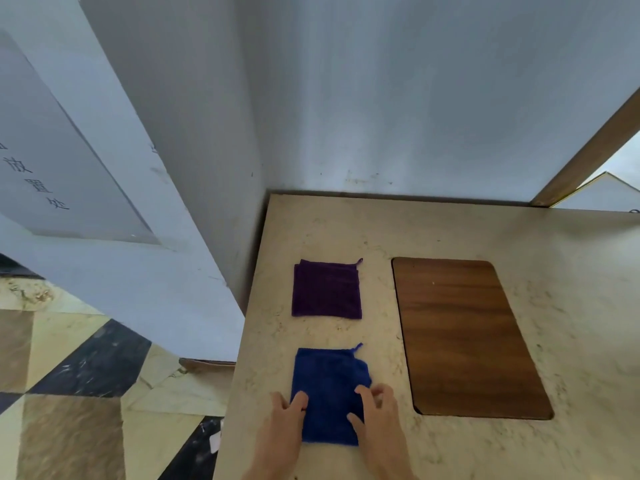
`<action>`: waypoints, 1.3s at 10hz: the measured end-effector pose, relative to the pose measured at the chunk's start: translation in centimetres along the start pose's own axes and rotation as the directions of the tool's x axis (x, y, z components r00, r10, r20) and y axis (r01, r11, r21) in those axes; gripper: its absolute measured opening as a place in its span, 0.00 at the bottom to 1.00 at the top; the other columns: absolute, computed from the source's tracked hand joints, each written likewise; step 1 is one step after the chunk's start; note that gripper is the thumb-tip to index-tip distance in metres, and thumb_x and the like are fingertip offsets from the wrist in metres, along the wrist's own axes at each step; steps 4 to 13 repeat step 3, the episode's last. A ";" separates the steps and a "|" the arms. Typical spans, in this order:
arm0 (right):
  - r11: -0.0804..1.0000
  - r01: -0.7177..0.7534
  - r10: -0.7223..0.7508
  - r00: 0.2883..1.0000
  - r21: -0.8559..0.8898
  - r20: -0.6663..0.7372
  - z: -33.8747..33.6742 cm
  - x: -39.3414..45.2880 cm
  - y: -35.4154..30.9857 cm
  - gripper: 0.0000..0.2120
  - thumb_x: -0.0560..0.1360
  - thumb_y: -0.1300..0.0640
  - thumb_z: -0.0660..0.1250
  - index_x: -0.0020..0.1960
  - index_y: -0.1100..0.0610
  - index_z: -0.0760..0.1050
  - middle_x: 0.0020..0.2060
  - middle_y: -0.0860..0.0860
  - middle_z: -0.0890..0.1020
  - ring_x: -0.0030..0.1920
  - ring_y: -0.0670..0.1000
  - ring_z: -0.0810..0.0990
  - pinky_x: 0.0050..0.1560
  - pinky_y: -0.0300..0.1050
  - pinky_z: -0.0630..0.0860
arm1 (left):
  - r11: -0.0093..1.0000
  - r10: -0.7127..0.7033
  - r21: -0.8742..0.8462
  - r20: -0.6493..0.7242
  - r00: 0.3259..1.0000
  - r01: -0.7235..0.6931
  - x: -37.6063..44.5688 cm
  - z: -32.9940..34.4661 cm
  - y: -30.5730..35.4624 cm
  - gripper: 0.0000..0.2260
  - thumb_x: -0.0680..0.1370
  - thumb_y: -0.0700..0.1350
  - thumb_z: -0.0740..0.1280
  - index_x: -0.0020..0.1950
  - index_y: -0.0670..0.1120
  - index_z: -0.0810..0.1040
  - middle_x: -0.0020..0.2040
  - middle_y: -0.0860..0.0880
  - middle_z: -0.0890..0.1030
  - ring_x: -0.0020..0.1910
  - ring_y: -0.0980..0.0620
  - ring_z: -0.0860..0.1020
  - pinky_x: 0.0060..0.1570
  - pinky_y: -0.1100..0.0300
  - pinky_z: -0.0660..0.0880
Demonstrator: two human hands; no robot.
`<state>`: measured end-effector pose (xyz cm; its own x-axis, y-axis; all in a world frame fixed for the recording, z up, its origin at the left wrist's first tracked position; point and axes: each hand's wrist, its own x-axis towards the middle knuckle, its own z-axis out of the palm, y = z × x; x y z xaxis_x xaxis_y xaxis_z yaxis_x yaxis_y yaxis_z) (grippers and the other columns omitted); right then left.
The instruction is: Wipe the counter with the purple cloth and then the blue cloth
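Note:
A folded purple cloth point(327, 290) lies flat on the beige marbled counter point(381, 230), toward its left side. Nearer to me lies a folded blue cloth point(329, 382) with a small loop at its top right corner. My left hand point(285, 420) rests at the blue cloth's left edge, fingertips on the fabric. On the cloth's right edge sits my right hand point(375, 417), fingers curled onto it. Neither hand has lifted the cloth. The purple cloth is untouched, about a cloth's length beyond my hands.
A brown wooden board point(464, 337) is set into the counter to the right of both cloths. A grey wall point(381, 98) stands behind the counter and a white pillar point(138, 237) at its left. Tiled floor point(86, 393) lies below the counter's left edge.

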<state>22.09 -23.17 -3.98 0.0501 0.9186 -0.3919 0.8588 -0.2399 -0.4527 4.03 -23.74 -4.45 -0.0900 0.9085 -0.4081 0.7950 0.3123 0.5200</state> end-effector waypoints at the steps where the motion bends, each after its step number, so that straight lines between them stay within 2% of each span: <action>1: 0.984 0.037 -0.031 0.999 -0.175 0.040 -1.0 -0.6 -0.5 0.24 0.82 0.43 0.58 0.75 0.43 0.58 0.74 0.50 0.58 0.72 0.53 0.62 0.63 0.44 0.73 | 0.974 0.091 0.198 0.116 0.989 -0.113 -0.3 -1.5 -0.4 0.03 0.80 0.54 0.55 0.50 0.57 0.64 0.46 0.55 0.63 0.41 0.54 0.69 0.35 0.60 0.66; 2: 1.000 -0.004 0.005 0.998 -0.025 0.055 -3.3 -0.2 -0.9 0.18 0.79 0.44 0.64 0.68 0.44 0.67 0.68 0.52 0.64 0.65 0.53 0.66 0.62 0.46 0.73 | 0.925 0.253 0.268 0.100 0.962 -0.271 0.3 -4.6 0.8 0.10 0.82 0.56 0.55 0.57 0.53 0.70 0.56 0.50 0.69 0.47 0.50 0.77 0.47 0.57 0.76; 3: 0.998 -0.004 0.001 0.999 0.067 0.046 -7.1 1.7 -2.1 0.12 0.81 0.49 0.63 0.63 0.51 0.75 0.65 0.55 0.74 0.61 0.53 0.73 0.59 0.41 0.70 | 0.946 0.274 0.184 -0.012 0.962 -0.267 1.6 -8.5 3.4 0.13 0.83 0.54 0.55 0.61 0.53 0.76 0.59 0.50 0.75 0.50 0.51 0.79 0.52 0.57 0.78; 13: 0.998 -0.004 0.001 0.999 0.067 0.046 -7.1 1.7 -2.1 0.12 0.81 0.49 0.63 0.63 0.51 0.75 0.65 0.55 0.74 0.61 0.53 0.73 0.59 0.41 0.70 | 0.946 0.274 0.184 -0.012 0.962 -0.267 1.6 -8.5 3.4 0.13 0.83 0.54 0.55 0.61 0.53 0.76 0.59 0.50 0.75 0.50 0.51 0.79 0.52 0.57 0.78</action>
